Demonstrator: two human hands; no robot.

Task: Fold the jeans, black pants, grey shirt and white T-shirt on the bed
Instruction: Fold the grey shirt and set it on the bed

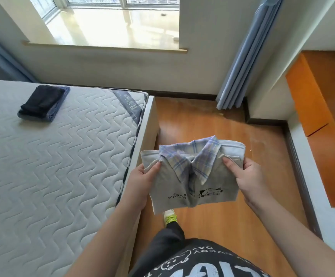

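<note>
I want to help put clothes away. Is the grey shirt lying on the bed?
No, both hands hold the folded grey shirt above the floor, beside the bed.

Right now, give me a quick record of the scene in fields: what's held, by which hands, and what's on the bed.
held item: folded grey shirt with plaid collar, above the floor beside the bed
left hand: grips the shirt's left edge
right hand: grips the shirt's right edge
on mattress: folded black pants stacked on folded jeans
white T-shirt: not in view
</note>
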